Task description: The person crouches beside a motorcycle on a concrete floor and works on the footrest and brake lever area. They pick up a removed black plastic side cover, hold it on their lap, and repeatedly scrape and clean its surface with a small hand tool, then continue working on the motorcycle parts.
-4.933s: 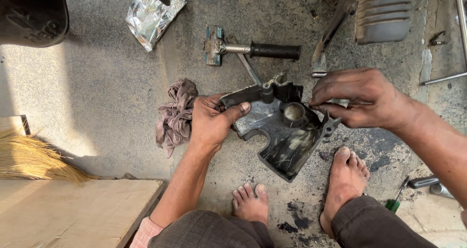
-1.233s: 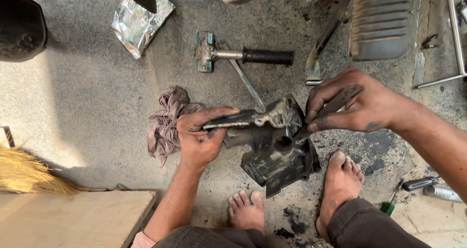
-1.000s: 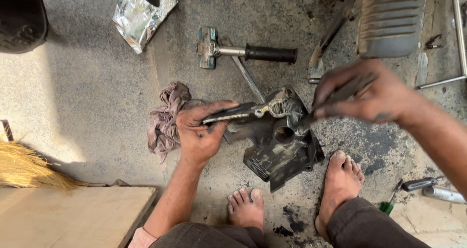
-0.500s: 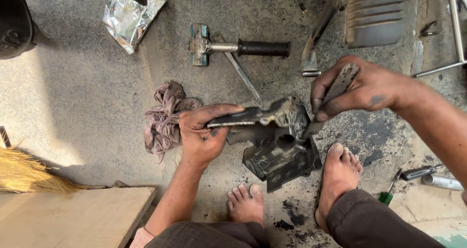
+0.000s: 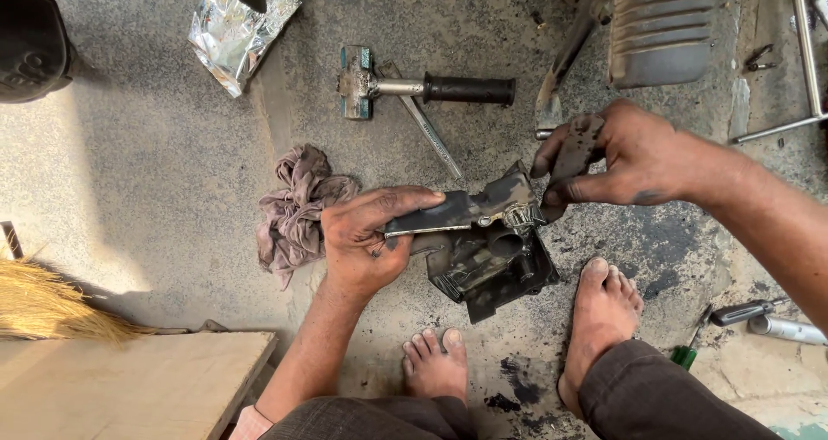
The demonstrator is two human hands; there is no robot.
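Feet: both bare feet are planted on the stained concrete floor [image 5: 155, 147], the left foot [image 5: 434, 364] under the work and the right foot [image 5: 604, 306] just right of it.
Casing: a greasy black metal casing [image 5: 487, 272] stands tilted on the floor between the feet and the hands, its open side facing up and toward the right.
Left hand: the left hand [image 5: 366, 237] is clenched around the near-left end of a flat metal bar [image 5: 457, 209], thumb lying along its top.
Bar axis: the bar runs left to right, rising slightly toward the right, and crosses the top edge of the casing.
Right hand: the right hand [image 5: 634, 155] pinches a small dark flat piece [image 5: 573, 151] between thumb and fingers, just beyond the bar's right end.
Key relation: the right hand is nearer the casing's upper right corner; the left hand steadies from the opposite side.
Rag: a crumpled grey-pink rag [image 5: 297, 203] lies touching the left hand's far side.
Hammer: a hammer [image 5: 423, 86] lies farther out, handle pointing right.
Foil: a crumpled foil wrapper [image 5: 241, 30] lies at the far left.
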